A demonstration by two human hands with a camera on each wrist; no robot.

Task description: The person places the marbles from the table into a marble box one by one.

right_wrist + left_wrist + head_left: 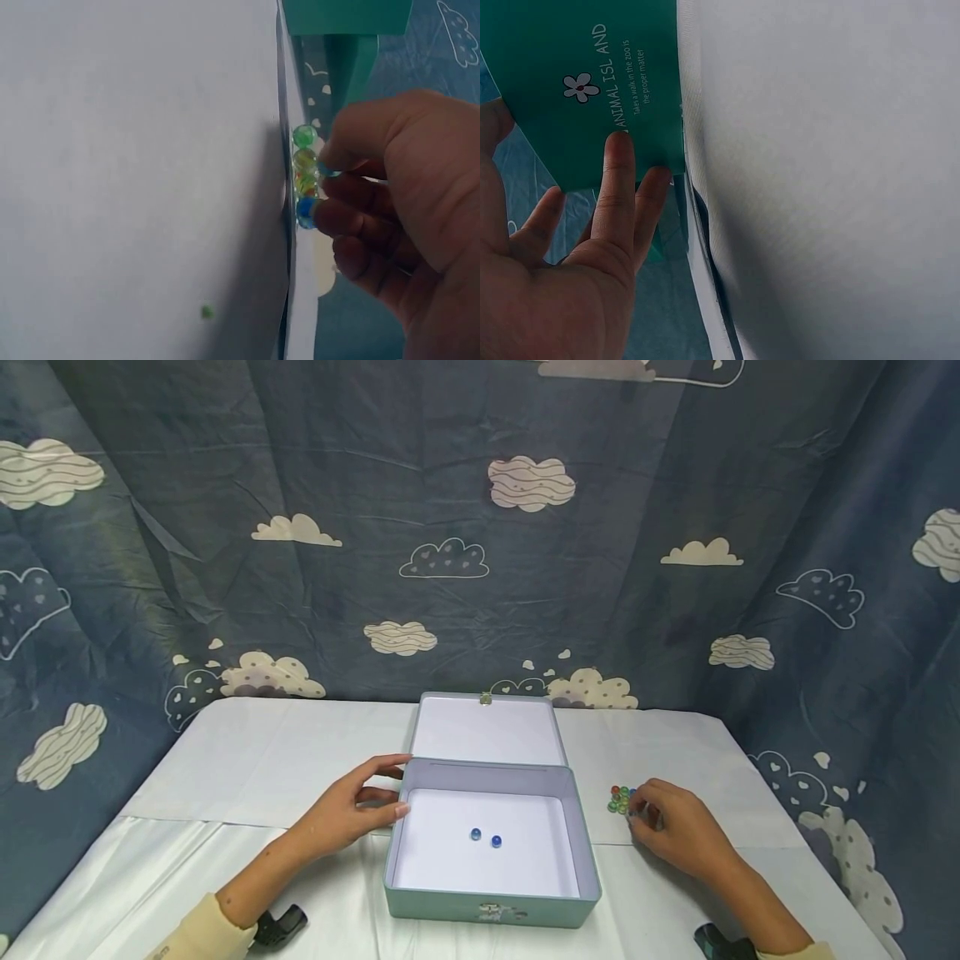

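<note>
A green tin box (487, 906) with a pale inside stands on the table, its hinged lid (487, 727) laid back. Inside lie a blue marble (497, 842) and a grey-blue marble (476, 834). My left hand (348, 810) touches the box's left wall with fairly straight fingers; the left wrist view shows fingertips against the printed green side (622, 82). To the right of the box, my right hand (678, 827) is at a small cluster of coloured marbles (618, 799). A bluish marble (327, 170) is pinched between its thumb and index finger, partly hidden.
White cloth (300, 735) covers the table. Behind and at both sides hangs a dark blue curtain (450, 610) with cloud prints. A gold-coloured clasp (486, 699) sits on the lid's far edge. A blurred green spot (207, 310) shows on the cloth in the right wrist view.
</note>
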